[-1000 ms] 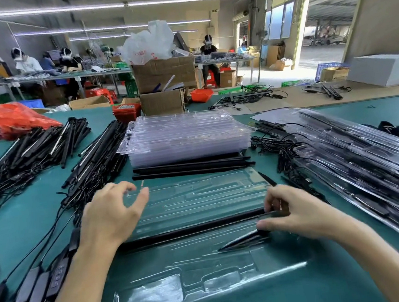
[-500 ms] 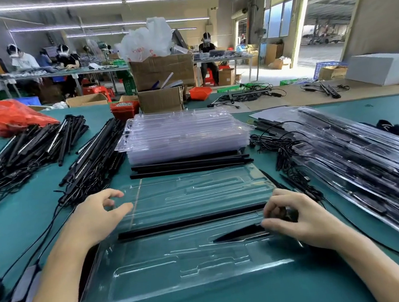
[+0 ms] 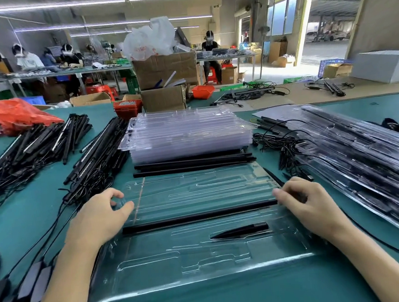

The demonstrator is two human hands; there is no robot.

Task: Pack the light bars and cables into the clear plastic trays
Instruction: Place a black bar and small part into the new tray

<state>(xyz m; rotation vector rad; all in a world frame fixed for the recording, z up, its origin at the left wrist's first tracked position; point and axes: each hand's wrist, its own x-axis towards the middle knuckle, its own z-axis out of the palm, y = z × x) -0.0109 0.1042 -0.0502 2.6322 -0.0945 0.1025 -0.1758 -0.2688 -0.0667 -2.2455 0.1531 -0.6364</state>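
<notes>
Light bar (image 3: 200, 217) lies w/ long axis left-right across clear tray (image 3: 205, 269), frame center; left hand (image 3: 100, 218) fingers pinch tray corner, right hand (image 3: 305, 201) fingers curled on bar's right end.

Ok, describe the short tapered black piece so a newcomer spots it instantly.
Find the open clear tray on the green table between both hands. A long light bar crosses its middle; nearer the person, toward the right, lies the short black piece, pointed at its left end.

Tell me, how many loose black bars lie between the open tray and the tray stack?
3, side by side just in front of the clear tray stack: far, middle, near. More may hide beneath the stack.
</notes>
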